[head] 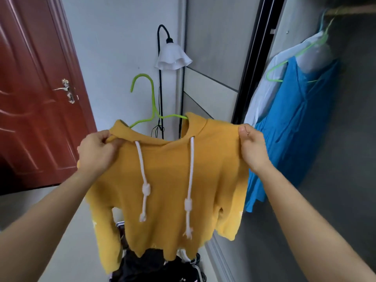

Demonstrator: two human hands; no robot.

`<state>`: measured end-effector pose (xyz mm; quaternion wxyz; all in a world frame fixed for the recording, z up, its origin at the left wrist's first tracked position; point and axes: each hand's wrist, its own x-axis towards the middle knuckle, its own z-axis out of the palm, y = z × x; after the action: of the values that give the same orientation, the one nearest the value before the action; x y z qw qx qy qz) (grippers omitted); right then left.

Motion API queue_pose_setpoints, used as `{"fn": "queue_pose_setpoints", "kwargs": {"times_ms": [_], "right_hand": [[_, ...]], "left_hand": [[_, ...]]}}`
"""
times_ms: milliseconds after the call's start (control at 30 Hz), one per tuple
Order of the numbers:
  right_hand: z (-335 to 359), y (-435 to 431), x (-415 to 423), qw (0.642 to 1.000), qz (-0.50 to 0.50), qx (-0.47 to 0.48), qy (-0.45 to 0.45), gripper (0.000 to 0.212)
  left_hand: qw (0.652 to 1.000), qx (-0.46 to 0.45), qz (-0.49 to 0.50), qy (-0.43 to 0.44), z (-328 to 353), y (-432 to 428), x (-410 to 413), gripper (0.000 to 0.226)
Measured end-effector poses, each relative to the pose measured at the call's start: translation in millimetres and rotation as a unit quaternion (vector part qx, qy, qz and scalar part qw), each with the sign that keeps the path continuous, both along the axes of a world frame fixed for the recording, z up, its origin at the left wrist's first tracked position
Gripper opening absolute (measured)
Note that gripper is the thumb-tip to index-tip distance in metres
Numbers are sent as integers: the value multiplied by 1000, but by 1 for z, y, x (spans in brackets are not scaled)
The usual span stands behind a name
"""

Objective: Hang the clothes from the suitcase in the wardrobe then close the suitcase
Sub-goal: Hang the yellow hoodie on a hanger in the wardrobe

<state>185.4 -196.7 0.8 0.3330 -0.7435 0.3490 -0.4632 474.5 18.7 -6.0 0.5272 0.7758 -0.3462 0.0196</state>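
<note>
A: Grip status?

B: Left grip (pixel 97 153) is pinched on one shoulder of the yellow hoodie (pixel 168 180). Right grip (pixel 253 148) is pinched on the other shoulder, thumb on top. Both are clamped on fabric. The hoodie is held up, spread, in front of the wall just left of the open wardrobe (pixel 345 139).

A: Hanger?

B: Green hanger (pixel 146 98) is in the neck. Both arms run in at the collar and the hook stands free above.

A: Next is the rail?

B: My read, yes. Move one grip to the hook and keep the other on a shoulder so the hoodie doesn't slide off. Swing right and hook onto the rail (pixel 350 10) beside what already hangs there. Watch the dangling drawstrings.

A: Containers?

B: The wardrobe holds a white shirt (pixel 264 94) and a blue garment (pixel 295 129), each on a green hanger, touching. For the suitcase, only dark clothes (pixel 150 265) show below the hoodie's hem. Can't make out the case itself.
</note>
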Motion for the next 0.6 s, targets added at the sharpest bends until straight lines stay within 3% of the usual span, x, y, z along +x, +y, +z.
{"fn": "queue_pose_setpoints", "kwargs": {"times_ms": [33,100,167,233,267,300,367,433,467,533,600], "right_hand": [[12,-2,0,991,73,97,-49,31],[30,-5,-7,934,236,252,-95,25],[39,-4,-6,904,318,286,13,21],[41,-2,3,881,339,246,220,25],[43,-2,9,879,329,206,277,27],[47,-2,14,896,301,166,280,24],[61,3,21,954,225,105,166,22],[74,23,33,962,249,63,92,28],[78,36,41,952,279,49,114,27],[80,62,56,923,300,11,241,15],[81,70,62,901,300,1,312,30]], "left_hand": [[1000,-19,-7,14,1,4,0,31],[993,-87,-47,69,3,10,0,12],[984,-132,-67,101,6,13,-4,20],[983,-142,-76,93,6,13,-4,15],[983,-140,-80,88,5,11,-4,14],[984,-135,-83,85,5,10,-4,20],[986,-121,-82,77,2,8,-7,21],[989,-103,-93,58,2,1,-14,17],[989,-99,-101,51,3,-3,-19,12],[990,-86,-111,21,10,-11,-34,15],[990,-68,-122,-23,13,-16,-38,15]]}}
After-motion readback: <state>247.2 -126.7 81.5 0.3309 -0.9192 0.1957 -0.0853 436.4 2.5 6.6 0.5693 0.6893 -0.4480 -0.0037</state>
